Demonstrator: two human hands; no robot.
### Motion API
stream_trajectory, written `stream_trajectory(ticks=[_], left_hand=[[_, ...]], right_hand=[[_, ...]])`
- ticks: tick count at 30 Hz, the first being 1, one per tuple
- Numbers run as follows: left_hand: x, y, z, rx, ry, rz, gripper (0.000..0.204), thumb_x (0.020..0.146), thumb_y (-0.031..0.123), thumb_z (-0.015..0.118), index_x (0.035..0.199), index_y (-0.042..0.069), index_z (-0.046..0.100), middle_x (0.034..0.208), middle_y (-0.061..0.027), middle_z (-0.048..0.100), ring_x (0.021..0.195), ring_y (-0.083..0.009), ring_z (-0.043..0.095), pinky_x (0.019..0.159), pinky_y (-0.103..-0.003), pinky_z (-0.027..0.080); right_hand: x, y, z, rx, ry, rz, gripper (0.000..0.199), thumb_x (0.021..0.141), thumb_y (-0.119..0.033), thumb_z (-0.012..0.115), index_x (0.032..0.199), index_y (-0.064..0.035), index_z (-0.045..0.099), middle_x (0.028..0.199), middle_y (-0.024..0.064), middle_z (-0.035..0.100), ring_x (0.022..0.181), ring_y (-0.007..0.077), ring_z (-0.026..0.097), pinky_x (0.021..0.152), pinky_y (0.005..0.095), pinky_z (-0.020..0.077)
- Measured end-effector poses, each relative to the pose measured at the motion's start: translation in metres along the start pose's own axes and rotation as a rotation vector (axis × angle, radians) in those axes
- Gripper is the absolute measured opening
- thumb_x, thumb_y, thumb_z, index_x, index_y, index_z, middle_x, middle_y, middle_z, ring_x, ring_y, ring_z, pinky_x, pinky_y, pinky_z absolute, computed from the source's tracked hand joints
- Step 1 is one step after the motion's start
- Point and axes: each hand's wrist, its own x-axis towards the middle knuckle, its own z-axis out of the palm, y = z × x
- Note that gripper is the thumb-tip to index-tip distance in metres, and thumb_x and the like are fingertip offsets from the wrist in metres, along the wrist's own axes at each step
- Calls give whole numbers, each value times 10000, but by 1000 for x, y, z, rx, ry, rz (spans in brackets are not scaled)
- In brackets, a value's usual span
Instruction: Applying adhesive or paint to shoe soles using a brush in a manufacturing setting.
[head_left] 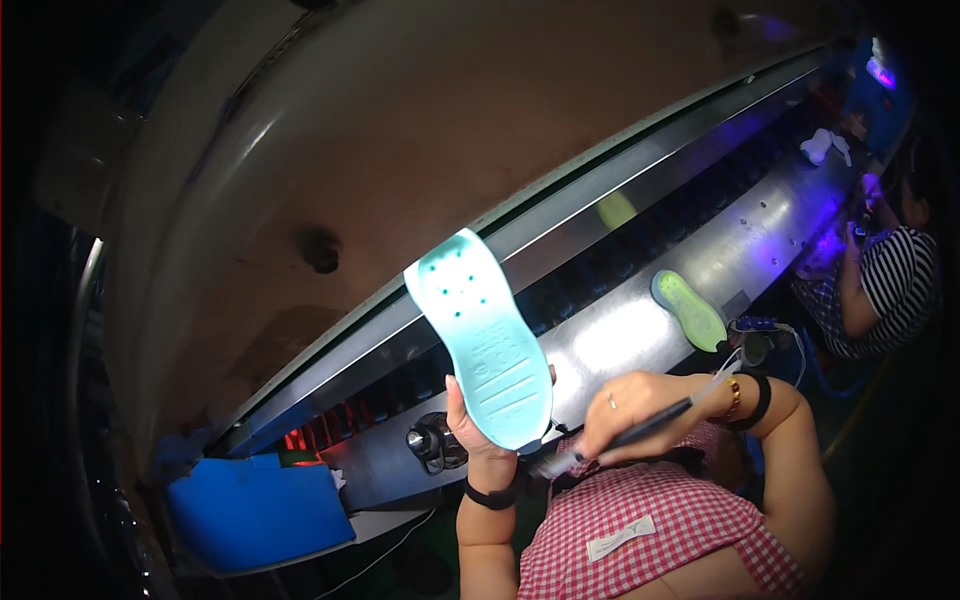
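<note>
My left hand (463, 418) grips a pale turquoise shoe sole (497, 345) by its lower end, fingers behind and thumb at its left edge. The sole is tilted, its face with small holes and raised ridges turned up. In my right hand (630, 408) is a brush (650, 425) with a dark handle and pale bristles pointing down-left. The bristles are close to the sole's lower end; I cannot tell whether they touch it. A thin clear tube or cord (728, 365) runs by the brush's back end. On the metal bench beyond lies a yellow-green sole (690, 312).
A metal bench (735, 235) runs diagonally beside a dark slotted channel, where another pale green piece (617, 210) shows. At left are a blue box (260, 510) and a black-and-silver device (432, 440). A striped-shirted co-worker (895, 285) sits at right near white pieces (817, 148).
</note>
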Motion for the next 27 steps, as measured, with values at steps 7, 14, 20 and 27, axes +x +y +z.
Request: stream_trajectory(ticks=[7,14,20,27], left_hand=[[-2,6,1,321,215,-482,477,894,278,422,1233,-58,407,1148,-198,536,1023,-275,562,913,-388,430],[-4,11,15,465,212,-648,440,887,250,483,1192,-65,455,1083,-163,574,938,-211,596,810,-295,483],[-11,15,14,516,224,-651,438,896,237,488,1215,-59,449,1107,-141,567,940,-172,587,811,-270,474],[-20,20,0,482,192,-607,454,897,242,483,1233,-57,427,1109,-139,564,933,-174,588,805,-266,477]], right_hand=[[1,1,-30,12,-146,116,212,771,-87,605,980,-54,612,925,98,642,840,261,616,708,335,481],[-7,3,-36,-109,-300,90,255,761,-90,573,1015,-85,597,980,83,634,897,257,607,729,336,481],[-5,-9,-51,-289,-346,148,248,771,-111,552,1013,-95,601,1049,64,627,916,236,612,724,318,488],[-8,-10,-60,-284,-230,215,201,802,-110,585,996,-63,612,1018,99,632,914,253,610,754,324,483]])
